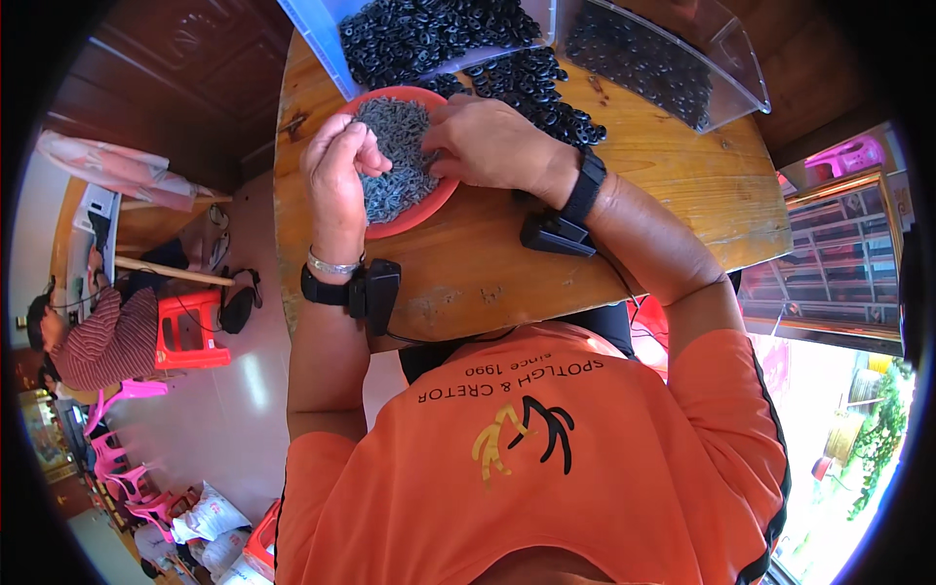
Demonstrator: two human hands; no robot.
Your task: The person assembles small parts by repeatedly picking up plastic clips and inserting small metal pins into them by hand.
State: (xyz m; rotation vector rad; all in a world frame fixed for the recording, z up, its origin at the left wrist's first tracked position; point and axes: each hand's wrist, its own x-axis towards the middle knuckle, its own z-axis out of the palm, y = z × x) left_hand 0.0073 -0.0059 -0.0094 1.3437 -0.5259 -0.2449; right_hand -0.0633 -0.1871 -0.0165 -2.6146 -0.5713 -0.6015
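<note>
A round red-orange bowl (436,207) full of small, thin grey pieces (395,200) stands on the wooden table. Over its left side is my left hand (338,171), fingers curled in with the thumb against them; whatever they hold is too small or hidden to make out. My right hand (492,144) reaches across the bowl's right rim with bent, closed fingers, their tips partly hidden at the grey pieces. Just beyond the right hand, small black rings (541,93) lie in a loose heap on the table.
A clear bin with a bluish wall (324,47) at the table's far side holds many black rings. Right of it stands another clear bin (738,88) with small black parts. Black devices are strapped to both wrists. A person (117,336) sits at the left near a red stool (192,330).
</note>
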